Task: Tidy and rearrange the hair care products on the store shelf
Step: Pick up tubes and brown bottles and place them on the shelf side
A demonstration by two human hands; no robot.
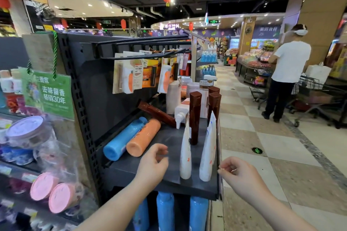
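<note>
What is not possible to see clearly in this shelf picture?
Head view: labels of the lying blue bottle and orange bottle, too blurred to read.
The lower blue bottles: tops hidden by the shelf, bottoms cut by the frame edge.
The right hand: blurred, whether it pinches the shelf rim is unclear.

We see only our two arms (pixel 262 199), bare from the lower edge of the view up to the wrists, slender and smooth. Our left hand (pixel 152 163) and right hand (pixel 239 173) are bare too, with short pale nails on the right fingers (pixel 226 164).
</note>
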